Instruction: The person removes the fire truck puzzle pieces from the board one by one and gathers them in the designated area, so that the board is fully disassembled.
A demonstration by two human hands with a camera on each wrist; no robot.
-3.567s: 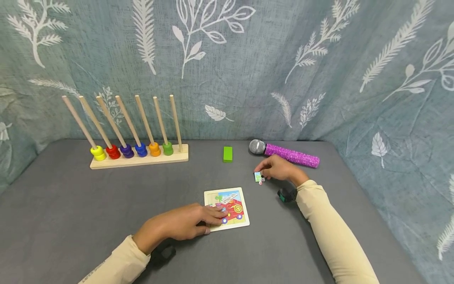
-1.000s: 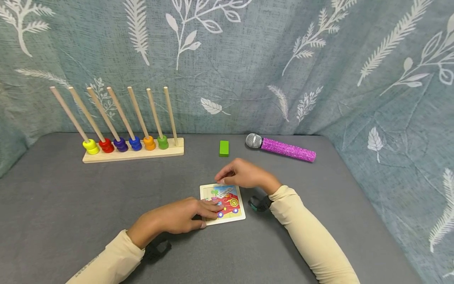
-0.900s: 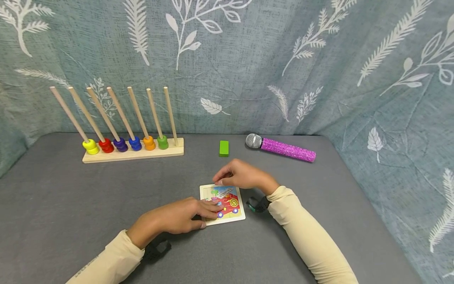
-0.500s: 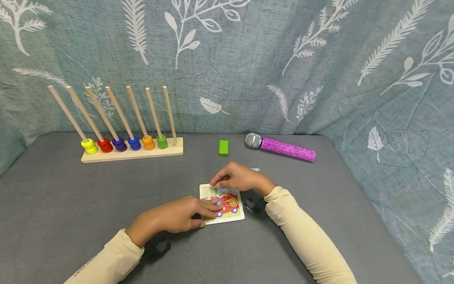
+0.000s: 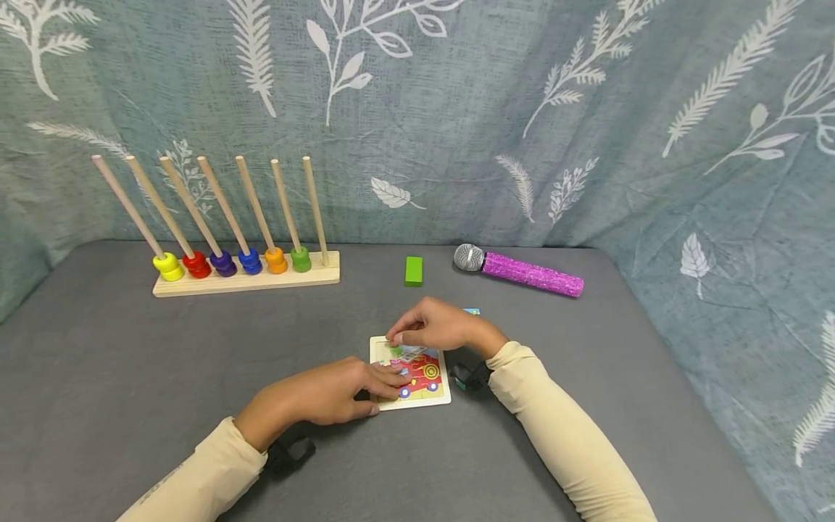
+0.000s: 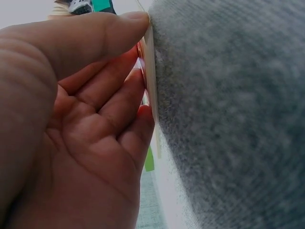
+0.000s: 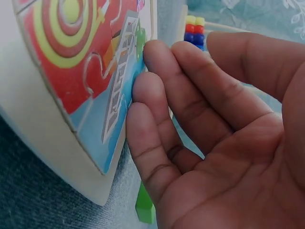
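A square wooden jigsaw puzzle (image 5: 430,388) with a red fire engine and ladder picture lies in a pale frame on the table. My left hand (image 5: 326,395) rests on its left side, fingers flat on the picture. In the left wrist view the thumb (image 6: 128,28) touches the frame's edge. Over the puzzle's upper left is my right hand (image 5: 433,326). Its fingertips (image 7: 145,90) touch the picture near the ladder in the right wrist view, the thumb stands apart, and no loose piece shows between them. A blue puzzle piece (image 5: 472,311) lies behind that hand, mostly hidden.
A green block (image 5: 414,272) lies beyond the puzzle. To its right is a microphone (image 5: 522,271) with a purple glittery handle. A wooden peg stand (image 5: 248,285) with coloured rings stands at the back left, before a leaf-patterned cloth (image 5: 424,145).
My right hand has moved left from the loose piece near the microphone to the puzzle's top, then slightly further onto its upper left. The blue piece has come into view behind it. My left hand stays.
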